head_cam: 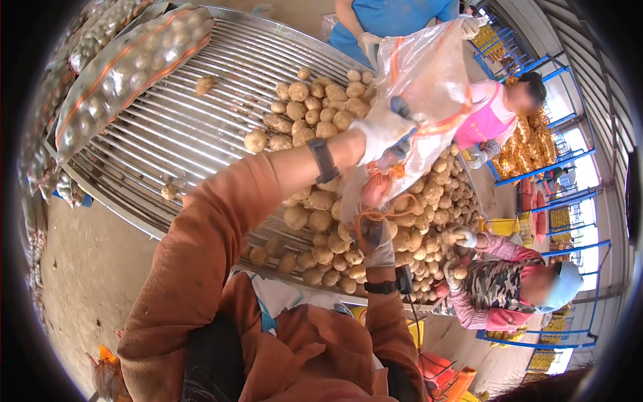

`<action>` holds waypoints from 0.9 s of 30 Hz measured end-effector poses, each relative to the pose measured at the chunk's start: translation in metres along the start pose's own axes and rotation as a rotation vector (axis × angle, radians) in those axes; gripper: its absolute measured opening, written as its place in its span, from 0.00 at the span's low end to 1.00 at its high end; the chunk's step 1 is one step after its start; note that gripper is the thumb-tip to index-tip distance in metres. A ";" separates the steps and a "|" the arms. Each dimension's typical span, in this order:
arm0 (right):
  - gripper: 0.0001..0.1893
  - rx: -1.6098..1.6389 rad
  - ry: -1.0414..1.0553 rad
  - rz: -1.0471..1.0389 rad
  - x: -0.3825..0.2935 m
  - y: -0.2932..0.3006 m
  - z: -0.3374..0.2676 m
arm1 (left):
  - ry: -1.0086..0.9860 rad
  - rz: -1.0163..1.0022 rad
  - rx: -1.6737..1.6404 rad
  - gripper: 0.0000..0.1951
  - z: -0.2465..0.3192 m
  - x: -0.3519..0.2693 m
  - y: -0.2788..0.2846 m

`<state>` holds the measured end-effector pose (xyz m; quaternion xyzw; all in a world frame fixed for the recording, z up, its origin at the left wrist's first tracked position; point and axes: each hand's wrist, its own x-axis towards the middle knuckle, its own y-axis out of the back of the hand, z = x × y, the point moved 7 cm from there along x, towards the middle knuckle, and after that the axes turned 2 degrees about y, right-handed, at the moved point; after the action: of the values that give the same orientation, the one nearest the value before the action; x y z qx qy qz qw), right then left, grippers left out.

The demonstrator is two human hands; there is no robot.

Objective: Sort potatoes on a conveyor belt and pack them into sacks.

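My left hand (384,130), in a white work glove with dark fingertips, grips a clear plastic bag (427,68) with orange stripes. Its body hangs limp above a pile of potatoes (321,201). Close to my body, my gloved right hand (376,240) has its fingers closed around an orange cord (409,206) at the bag's lower end. Between my hands the bag is bunched, with a reddish-orange part (379,187) showing there. Across from me, the gloved hand (370,47) of a person in blue is at the bag's upper edge.
The potatoes lie on a metal roller table (166,120). Filled, striped potato bags (135,75) lie at its left end. Two co-workers stand at the right, one in a pink apron (482,113), one in a camouflage vest (495,284) handling potatoes. Blue racks (547,176) stand behind.
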<state>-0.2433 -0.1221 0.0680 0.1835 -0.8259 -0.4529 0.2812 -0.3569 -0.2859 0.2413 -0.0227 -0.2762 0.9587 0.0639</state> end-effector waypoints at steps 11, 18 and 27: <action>0.15 1.598 -0.471 0.345 0.003 0.050 -0.012 | -0.069 0.113 -0.007 0.07 0.004 -0.015 0.017; 0.17 1.641 -0.485 0.528 -0.002 0.052 0.009 | -0.149 0.050 0.041 0.12 0.001 -0.018 0.029; 0.18 0.393 -0.217 0.442 0.162 0.207 0.008 | -0.010 0.238 0.151 0.17 -0.054 -0.061 0.154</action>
<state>-0.3842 -0.0988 0.2890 0.0011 -0.9427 -0.2293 0.2423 -0.3090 -0.3948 0.1137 -0.0455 -0.1988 0.9777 -0.0501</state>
